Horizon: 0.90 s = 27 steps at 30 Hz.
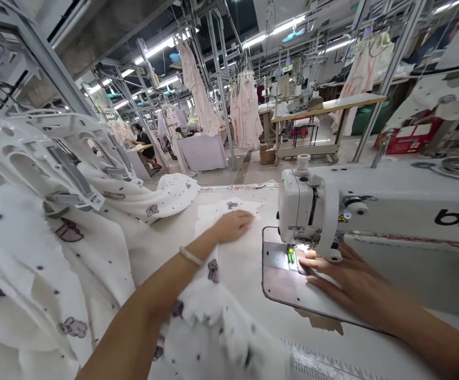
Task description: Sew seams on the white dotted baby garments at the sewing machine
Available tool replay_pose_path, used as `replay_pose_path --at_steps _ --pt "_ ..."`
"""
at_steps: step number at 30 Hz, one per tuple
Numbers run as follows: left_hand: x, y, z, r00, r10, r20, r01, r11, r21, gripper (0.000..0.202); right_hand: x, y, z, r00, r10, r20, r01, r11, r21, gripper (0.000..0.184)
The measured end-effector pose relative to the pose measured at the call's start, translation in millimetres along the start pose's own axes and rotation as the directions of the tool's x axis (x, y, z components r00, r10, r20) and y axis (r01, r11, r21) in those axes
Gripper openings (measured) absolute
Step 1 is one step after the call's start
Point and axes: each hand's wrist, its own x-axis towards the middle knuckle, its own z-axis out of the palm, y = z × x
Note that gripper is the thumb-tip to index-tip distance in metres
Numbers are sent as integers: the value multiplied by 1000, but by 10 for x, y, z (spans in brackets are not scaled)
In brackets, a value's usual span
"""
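Observation:
My left hand (234,226) lies flat, fingers stretched out, on a white fabric piece (233,253) spread on the sewing table, left of the machine. My right hand (346,282) rests on the metal needle plate (280,282) under the head of the white sewing machine (372,211). Its fingers are extended toward the presser foot (291,256). White fabric printed with small grey and pink animals (94,253) is heaped over my left forearm and lap. A pale bracelet (190,256) circles my left wrist.
White plastic hanger frames (47,153) crowd the left side. Pink garments (247,111) hang from overhead rails behind. A seated person (144,145) works far back left. A wooden table (328,108) and a cardboard box (268,154) stand across the aisle.

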Motion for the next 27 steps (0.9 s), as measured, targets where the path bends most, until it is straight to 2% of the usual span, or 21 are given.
replay_pose_path --at_steps 3,5,8,11,13,16,19,23,25,27 --pt "15 -329 -222 985 -170 -12 170 985 8 38 11 -1 -28 1000 -2 11 2 1000 2 37" --pt "-49 -340 -312 969 -247 -4 247 969 2 36 15 -3 -39 1000 -2 12 2 1000 -1 36" --pt "-224 -15 -309 970 -241 29 242 969 -47 35 13 -19 -31 999 -22 26 22 1000 -2 34" --pt "-417 519 -155 986 -148 71 157 979 -131 38 -5 -46 3 998 -66 20 65 998 20 32" --pt "-507 842 -17 991 -115 74 128 970 -208 35 -23 -66 16 995 -88 -37 89 996 29 32" --pt "-575 1135 146 982 -180 61 190 942 -276 30 -36 -119 -24 975 -191 -112 194 981 22 36" --pt "-600 1199 203 984 -168 54 176 918 -357 38 -20 -206 -110 954 -279 -109 285 958 41 43" --pt "-597 1135 203 995 -97 -20 78 891 -448 50 12 -312 -171 965 -262 -15 261 953 156 33" --pt "-596 1121 210 990 -72 -124 21 930 -367 46 19 -347 -184 971 -234 47 221 955 196 27" --pt "-609 1136 222 976 63 -207 -99 980 -172 35 18 -376 -206 972 -220 86 196 955 221 24"
